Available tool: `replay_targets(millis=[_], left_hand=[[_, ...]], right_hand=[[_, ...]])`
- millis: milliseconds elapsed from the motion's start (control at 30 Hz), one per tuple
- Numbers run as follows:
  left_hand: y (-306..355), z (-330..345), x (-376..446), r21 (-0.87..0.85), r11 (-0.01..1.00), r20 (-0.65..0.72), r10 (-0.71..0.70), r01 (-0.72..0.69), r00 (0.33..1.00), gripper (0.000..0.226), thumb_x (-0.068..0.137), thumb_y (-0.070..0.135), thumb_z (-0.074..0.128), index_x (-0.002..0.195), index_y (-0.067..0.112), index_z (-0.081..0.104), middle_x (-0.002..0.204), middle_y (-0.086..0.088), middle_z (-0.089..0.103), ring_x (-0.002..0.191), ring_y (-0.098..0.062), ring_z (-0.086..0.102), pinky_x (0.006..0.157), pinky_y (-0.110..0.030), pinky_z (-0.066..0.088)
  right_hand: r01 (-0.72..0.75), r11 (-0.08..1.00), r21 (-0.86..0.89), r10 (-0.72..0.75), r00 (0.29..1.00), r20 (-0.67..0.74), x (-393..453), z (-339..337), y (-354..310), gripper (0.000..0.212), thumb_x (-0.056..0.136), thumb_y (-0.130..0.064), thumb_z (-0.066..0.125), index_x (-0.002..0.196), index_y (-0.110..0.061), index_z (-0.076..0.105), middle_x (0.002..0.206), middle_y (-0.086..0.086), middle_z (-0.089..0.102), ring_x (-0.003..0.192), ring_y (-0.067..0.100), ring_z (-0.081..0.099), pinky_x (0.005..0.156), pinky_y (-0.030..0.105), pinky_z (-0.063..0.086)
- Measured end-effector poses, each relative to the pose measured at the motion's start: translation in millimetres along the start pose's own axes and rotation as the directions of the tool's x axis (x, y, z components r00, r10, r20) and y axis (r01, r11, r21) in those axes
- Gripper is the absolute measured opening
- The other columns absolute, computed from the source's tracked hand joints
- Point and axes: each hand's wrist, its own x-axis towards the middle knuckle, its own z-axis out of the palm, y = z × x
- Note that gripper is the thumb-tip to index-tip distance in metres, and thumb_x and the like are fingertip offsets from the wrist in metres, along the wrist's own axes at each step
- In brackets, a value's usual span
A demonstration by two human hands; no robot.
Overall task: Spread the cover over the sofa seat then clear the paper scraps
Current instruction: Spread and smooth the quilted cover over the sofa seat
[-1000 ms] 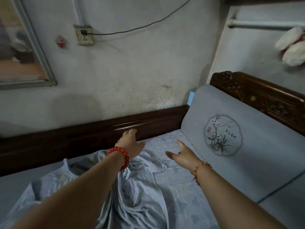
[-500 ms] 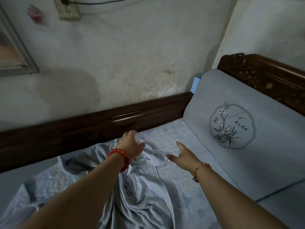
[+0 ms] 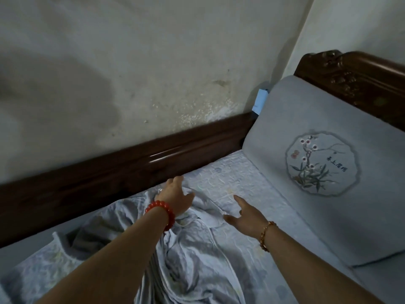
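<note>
We are reaching both arms out over the sofa seat [image 3: 236, 172], where the pale blue patterned cover [image 3: 192, 255] is lying half spread. Toward the far corner it is sitting flat against the seat, but nearer to us it is bunching into deep folds and ridges between our forearms. Our left hand [image 3: 175, 197], with a red bead bracelet [image 3: 161, 212] on the wrist, is resting palm down on a raised fold of the cover just beside the dark wooden side rail [image 3: 122, 172]; its grip is loose and spread, fingers extended, not pinching any cloth that we can see. Our right hand [image 3: 245, 216], wearing a thin gold bracelet [image 3: 266, 235], is hovering or lightly pressing on the flatter part of the cover, its grip wide, thumb and forefinger splayed, holding nothing. To the right, a grey back cushion [image 3: 328, 119] with an embroidered flower medallion [image 3: 322, 163] is leaning against the carved wooden backrest [image 3: 361, 73]. A small blue tag [image 3: 259, 103] is sticking out behind the cushion near the stained wall [image 3: 153, 62].
</note>
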Motion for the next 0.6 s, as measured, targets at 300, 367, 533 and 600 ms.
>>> replay_targets(millis=[300,367,533,600], left_hand=[[-29.0,71.0,76.5,0.093,0.994,0.108,0.042,-0.052,0.993,0.064,0.084,0.043,0.059,0.138,0.018,0.036,0.144,-0.011,0.035,0.129,-0.032,0.039,0.106,-0.047,0.034],[-40.7,89.2,90.9,0.120,0.991,0.117,0.042,-0.056,0.992,0.065,0.082,0.043,0.058,0.138,0.019,0.036,0.144,-0.009,0.034,0.129,-0.032,0.039,0.107,-0.046,0.034],[-76.0,136.8,123.0,0.250,0.963,0.137,0.070,-0.103,0.988,0.064,0.084,0.042,0.055,0.141,0.025,0.031,0.150,-0.005,0.028,0.134,-0.028,0.035,0.107,-0.044,0.035],[-91.8,160.3,136.3,0.327,0.934,0.161,0.096,-0.145,0.982,0.061,0.086,0.040,0.055,0.141,0.028,0.030,0.153,-0.001,0.022,0.137,-0.026,0.030,0.108,-0.045,0.033]], right_hand=[[-0.048,0.999,0.014,0.047,0.999,0.018,75.6,26.2,47.1,0.081,0.085,-0.045,0.060,0.148,-0.023,0.014,0.151,0.006,0.031,0.134,0.023,0.037,0.108,0.034,0.034],[-0.074,0.997,0.029,0.073,0.997,0.031,93.7,39.3,60.9,0.081,0.084,-0.045,0.060,0.148,-0.022,0.016,0.149,0.008,0.034,0.133,0.023,0.039,0.107,0.032,0.035],[-0.112,0.994,0.015,0.111,0.992,0.053,145.8,84.9,101.7,0.075,0.086,-0.046,0.057,0.146,-0.021,0.020,0.147,0.010,0.039,0.132,0.023,0.040,0.106,0.032,0.036],[-0.115,0.993,0.017,0.114,0.991,0.064,167.1,107.7,122.3,0.071,0.088,-0.045,0.055,0.146,-0.018,0.023,0.147,0.010,0.039,0.132,0.023,0.040,0.107,0.031,0.035]])
